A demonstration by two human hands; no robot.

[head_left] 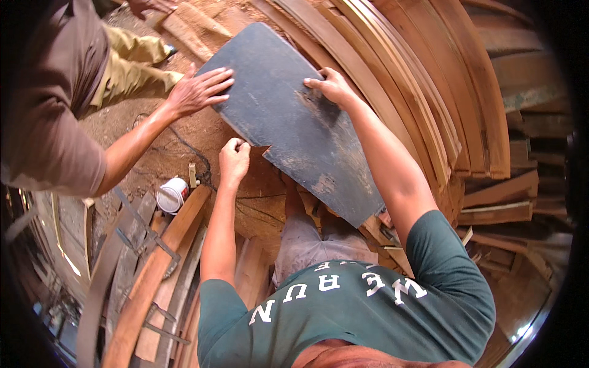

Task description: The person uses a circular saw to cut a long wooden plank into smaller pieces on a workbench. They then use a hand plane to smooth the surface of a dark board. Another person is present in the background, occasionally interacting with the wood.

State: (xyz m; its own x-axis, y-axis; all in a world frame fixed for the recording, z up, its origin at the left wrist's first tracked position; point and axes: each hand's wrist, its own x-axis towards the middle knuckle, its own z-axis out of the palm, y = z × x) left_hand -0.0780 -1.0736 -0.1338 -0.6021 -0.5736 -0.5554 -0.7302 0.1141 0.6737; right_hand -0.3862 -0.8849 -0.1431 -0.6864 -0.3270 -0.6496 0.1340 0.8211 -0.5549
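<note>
A large dark grey board (288, 104) with worn, scraped patches lies slanted in front of me, above my legs. My right hand (331, 88) grips its far right edge, thumb on top and the fingers mostly hidden below. Beside the board's near left edge, my left hand (234, 161) is closed in a pinch. A thin brown pointed piece (259, 150) shows between these fingers and the board; its kind is unclear. On the left, a co-worker's hand (205, 90) lies flat with spread fingers on the board's left edge.
Long curved wooden planks (405, 80) are stacked at the far right, with shorter wood pieces (500, 196) nearby. A white tub (172, 195) stands at the left, close to metal clamps (165, 248) and curved timbers (153, 270). A dark cord (195, 150) crosses the sawdust-covered ground.
</note>
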